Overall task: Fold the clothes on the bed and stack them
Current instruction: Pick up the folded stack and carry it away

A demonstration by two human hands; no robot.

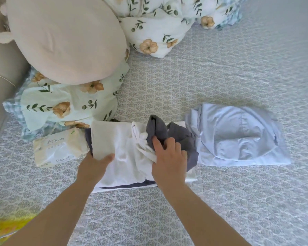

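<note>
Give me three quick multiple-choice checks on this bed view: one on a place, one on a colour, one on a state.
1. Where does the tissue pack lie relative to the white garment?
A. left of it
B. right of it
C. on top of it

2. What colour is the folded garment at the right?
A. red
B. light blue
C. black

3. What is the right hand doing?
A. hanging off the bed
B. lifting the pillow
C. resting on the dark grey garment

Answers: 1 A, the pack sits beside the left hand; 2 B, it is pale blue; 3 C, its fingers lie on the grey cloth.
</note>
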